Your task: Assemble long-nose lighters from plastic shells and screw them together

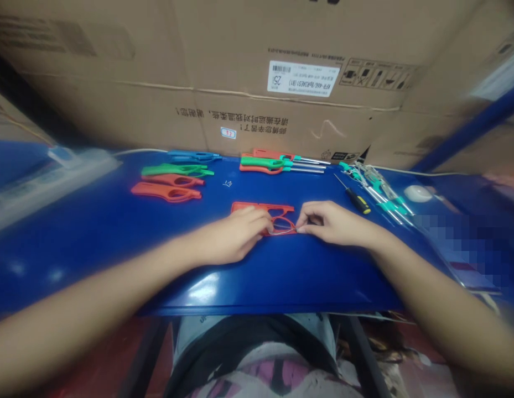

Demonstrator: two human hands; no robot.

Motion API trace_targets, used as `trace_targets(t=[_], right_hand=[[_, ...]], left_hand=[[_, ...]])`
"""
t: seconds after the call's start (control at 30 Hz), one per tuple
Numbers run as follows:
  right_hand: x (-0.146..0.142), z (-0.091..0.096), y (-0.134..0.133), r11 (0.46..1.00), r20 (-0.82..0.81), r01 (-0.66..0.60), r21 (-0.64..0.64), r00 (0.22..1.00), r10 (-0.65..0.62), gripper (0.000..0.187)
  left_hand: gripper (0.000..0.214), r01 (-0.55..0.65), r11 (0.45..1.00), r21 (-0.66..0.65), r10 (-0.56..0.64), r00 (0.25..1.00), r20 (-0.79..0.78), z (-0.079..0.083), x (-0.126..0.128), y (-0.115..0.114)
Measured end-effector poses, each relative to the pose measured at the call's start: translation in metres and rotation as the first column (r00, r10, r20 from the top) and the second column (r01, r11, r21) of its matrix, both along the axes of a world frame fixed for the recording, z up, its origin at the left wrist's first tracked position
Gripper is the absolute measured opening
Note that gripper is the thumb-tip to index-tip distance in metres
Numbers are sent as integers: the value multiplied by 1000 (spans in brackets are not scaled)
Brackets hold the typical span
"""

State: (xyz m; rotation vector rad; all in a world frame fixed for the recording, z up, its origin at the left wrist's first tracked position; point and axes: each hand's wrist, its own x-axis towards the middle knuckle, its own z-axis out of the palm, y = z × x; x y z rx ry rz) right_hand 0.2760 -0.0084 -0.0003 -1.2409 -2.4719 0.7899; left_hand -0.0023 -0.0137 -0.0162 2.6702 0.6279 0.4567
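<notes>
Two red lighter casing halves lie in front of me, one behind the other. My left hand (pixel 235 235) is closed on the nearer red casing half (pixel 286 221), its fingers over the handle end. The farther red casing half (pixel 261 205) lies flat just beyond, partly hidden by those fingers. At the nearer half's right end, my right hand (pixel 333 221) pinches the tip of a thin pale wire (pixel 281 233). This wire runs along the casing's near edge between both hands. Whether the right fingers also grip the casing is hard to make out.
Blue (pixel 194 156), green (pixel 176 169) and red casings (pixel 165 192) lie back left. Long-nosed lighters (pixel 263 166) rest at the back middle. Rightward are a yellow-black screwdriver (pixel 356 200), metal lighter tubes (pixel 383 190) and a white round object (pixel 418 193). A cardboard wall (pixel 157 110) stands behind.
</notes>
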Motion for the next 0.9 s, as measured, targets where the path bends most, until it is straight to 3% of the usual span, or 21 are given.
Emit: trace_targets(t=[0.17, 0.37, 0.63, 0.9], right_hand=[[1, 4, -2, 999, 74, -25, 46, 997, 22, 9], [-2, 5, -6, 996, 134, 33, 79, 990, -44, 6], [3, 7, -2, 999, 42, -20, 51, 999, 17, 4], [-5, -2, -9, 978, -5, -108, 177, 994, 110, 15]], left_hand=[[23, 10, 1000, 16, -11, 1000, 21, -2, 0, 1], [25, 3, 1000, 18, -3, 1000, 23, -3, 0, 3], [28, -30, 999, 19, 30, 999, 33, -9, -3, 7], [32, -37, 995, 91, 34, 999, 30, -9, -3, 8]])
